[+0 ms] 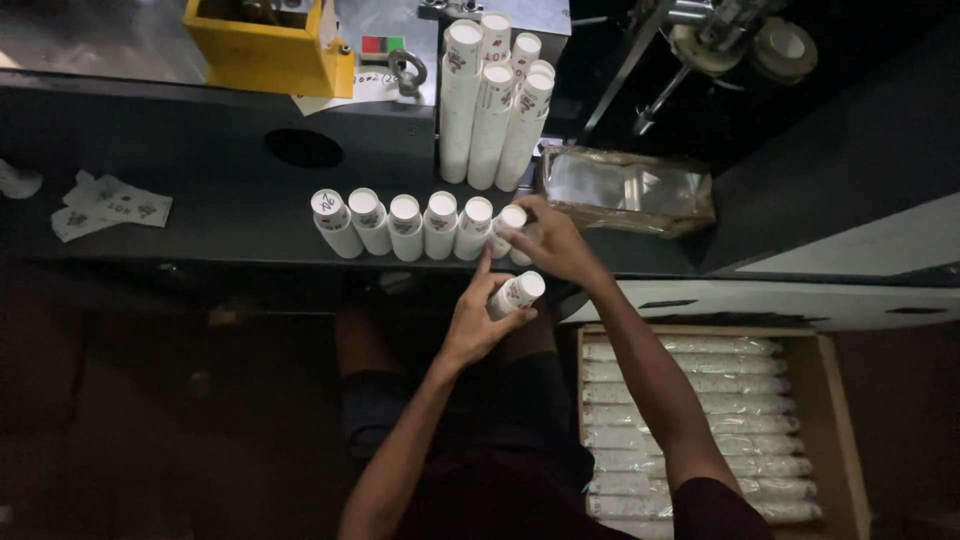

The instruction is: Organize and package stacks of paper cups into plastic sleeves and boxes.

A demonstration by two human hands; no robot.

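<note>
Overhead, the long dark surface runs from left to right, its near edge just beyond the person's lap; the left stretch holds only a few flattened printed paper blanks and a round hole, leaving open room there. Right of the hands, near and low, an open brown cardboard box is filled with clear-wrapped sleeves of white cups lying side by side. At the far left stands a yellow metal box. Beyond the middle, a cluster of tall stacks of white printed paper cups stands upright, and just right of it lies a crumpled clear plastic bag, close behind the right hand.

Along the near edge sits a row of short white paper cup stacks, side by side and touching. The right hand is clasped around the short stack at the row's right end. The left hand, just nearer than the row and off the surface, grips a separate short white cup stack, tilted, with its index finger pointing up toward the row. The tall stacks and bag crowd the far side of both hands.
</note>
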